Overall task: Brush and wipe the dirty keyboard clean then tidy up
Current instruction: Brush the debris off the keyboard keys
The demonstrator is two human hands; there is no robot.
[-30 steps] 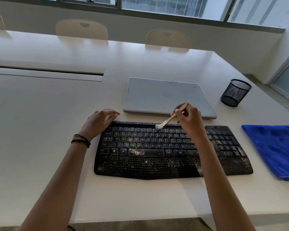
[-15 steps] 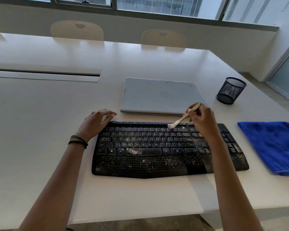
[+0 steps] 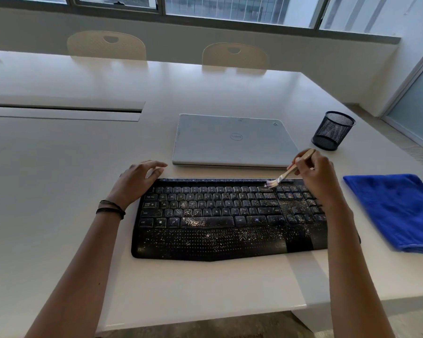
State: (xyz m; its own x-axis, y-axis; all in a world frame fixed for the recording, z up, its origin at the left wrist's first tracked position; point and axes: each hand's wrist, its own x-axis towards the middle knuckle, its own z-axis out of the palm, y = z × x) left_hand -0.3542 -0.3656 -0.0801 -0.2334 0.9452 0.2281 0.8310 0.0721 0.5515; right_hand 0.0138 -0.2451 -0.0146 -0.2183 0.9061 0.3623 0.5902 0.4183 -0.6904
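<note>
R fingers pinch brush, bristles on kbd top-right row

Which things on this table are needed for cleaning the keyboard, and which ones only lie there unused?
Belongs to the job:
- keyboard, covered in white specks
- brush, held by the right hand, bristles on the upper keys
- blue cloth, lying at the right
- left hand, by the keyboard's left end

Just lying about:
- closed laptop
- mesh pen cup
- chairs
</note>
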